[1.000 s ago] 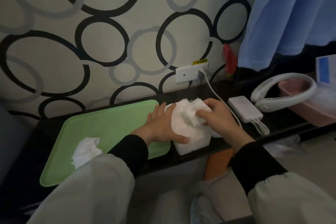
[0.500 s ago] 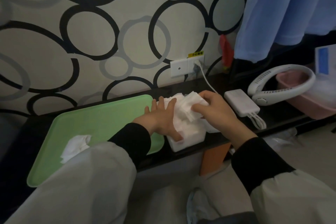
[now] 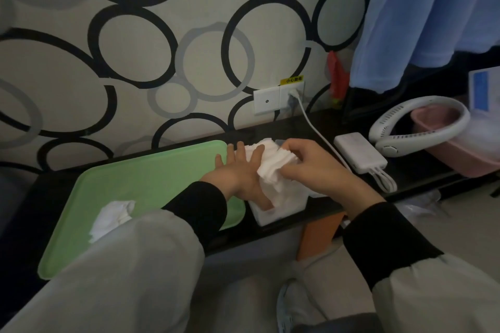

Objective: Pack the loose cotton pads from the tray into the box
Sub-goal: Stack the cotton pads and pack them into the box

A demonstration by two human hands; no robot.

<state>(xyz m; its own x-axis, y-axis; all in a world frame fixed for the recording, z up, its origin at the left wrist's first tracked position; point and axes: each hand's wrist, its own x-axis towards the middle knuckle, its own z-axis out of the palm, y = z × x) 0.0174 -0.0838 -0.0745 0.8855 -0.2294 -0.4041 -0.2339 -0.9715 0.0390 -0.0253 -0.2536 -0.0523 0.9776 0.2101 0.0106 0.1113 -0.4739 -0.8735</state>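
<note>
Your left hand (image 3: 238, 170): fingers straight and spread, pressed flat against the box (image 3: 278, 209) | your right hand (image 3: 311, 167): fingers clamped on a wad of cotton pads (image 3: 273, 169) above the box | loose pads (image 3: 113, 213): on the green tray (image 3: 151, 184), just left of the box on the counter (image 3: 422, 167).

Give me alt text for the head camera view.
The right hand pinches a bunch of white cotton pads over a white rectangular box, which the left hand steadies with straight fingers. A small heap of white pads lies on the green plastic tray beside the box.
</note>
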